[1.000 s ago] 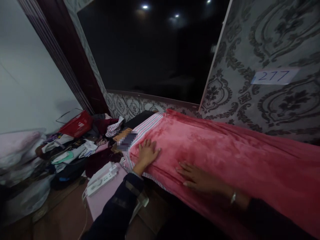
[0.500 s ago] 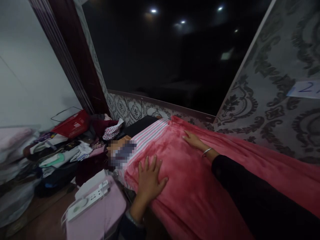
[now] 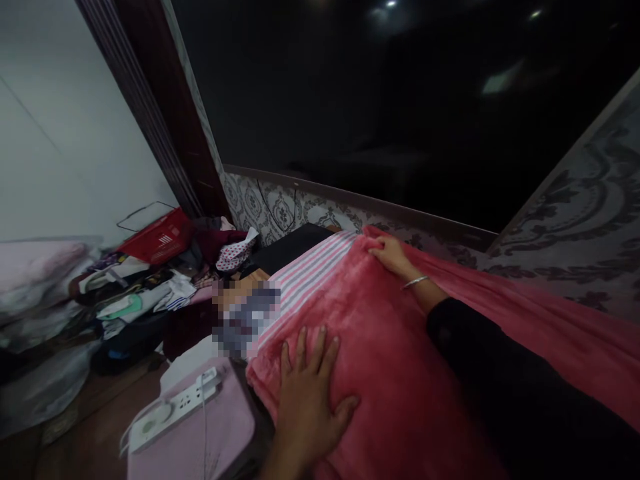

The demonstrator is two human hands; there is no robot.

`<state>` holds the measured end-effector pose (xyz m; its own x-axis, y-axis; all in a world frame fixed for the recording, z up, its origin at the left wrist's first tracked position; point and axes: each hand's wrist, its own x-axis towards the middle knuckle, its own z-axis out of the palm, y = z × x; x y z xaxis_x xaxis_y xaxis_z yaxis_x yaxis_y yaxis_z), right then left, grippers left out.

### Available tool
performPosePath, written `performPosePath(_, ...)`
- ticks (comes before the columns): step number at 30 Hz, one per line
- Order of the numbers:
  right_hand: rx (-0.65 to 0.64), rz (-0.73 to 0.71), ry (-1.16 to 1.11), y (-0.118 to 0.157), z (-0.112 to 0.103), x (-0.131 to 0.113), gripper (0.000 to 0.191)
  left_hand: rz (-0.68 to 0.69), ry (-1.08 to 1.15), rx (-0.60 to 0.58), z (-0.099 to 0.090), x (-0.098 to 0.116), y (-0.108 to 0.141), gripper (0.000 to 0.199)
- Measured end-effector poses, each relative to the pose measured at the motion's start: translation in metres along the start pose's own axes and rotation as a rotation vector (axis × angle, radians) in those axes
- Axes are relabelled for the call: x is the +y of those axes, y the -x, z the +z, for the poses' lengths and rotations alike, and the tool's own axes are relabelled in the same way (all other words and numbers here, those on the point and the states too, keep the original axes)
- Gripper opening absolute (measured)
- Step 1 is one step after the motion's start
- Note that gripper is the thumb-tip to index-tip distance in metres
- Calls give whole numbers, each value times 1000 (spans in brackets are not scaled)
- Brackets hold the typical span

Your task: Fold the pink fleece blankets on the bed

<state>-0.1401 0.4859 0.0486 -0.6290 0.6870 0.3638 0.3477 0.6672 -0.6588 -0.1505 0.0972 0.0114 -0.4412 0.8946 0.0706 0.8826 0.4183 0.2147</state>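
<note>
A red plush blanket (image 3: pixel 395 347) lies spread over a surface under the dark screen. Along its far left edge runs a cloth with pink, grey and white stripes (image 3: pixel 313 270). My left hand (image 3: pixel 313 400) rests flat on the near left part of the blanket, fingers spread. At the far edge, close to the stripes, my right hand (image 3: pixel 393 257) has its fingers closed on the blanket; a bangle circles that wrist. Left of the striped cloth, one patch is pixelated and cannot be made out.
A pink box-like thing (image 3: pixel 225 427) carries a white power strip (image 3: pixel 175 407) with a cord. Behind it are piled clothes (image 3: pixel 145 300) and a red basket (image 3: pixel 163 237). A large dark screen (image 3: pixel 350 107) hangs on the patterned wall (image 3: pixel 600 173).
My right hand has gone from lying on the blanket to closing on its far edge. My left hand stays flat on the blanket. The view has shifted.
</note>
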Motion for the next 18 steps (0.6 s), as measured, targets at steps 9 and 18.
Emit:
performPosePath(9,-90,23,144,11,14,1,22,-18,12,-1,-3,2,-1,89)
performPosePath(18,-358,-225,595,78,8,-23,63,27,45,106,-7,5,1,82)
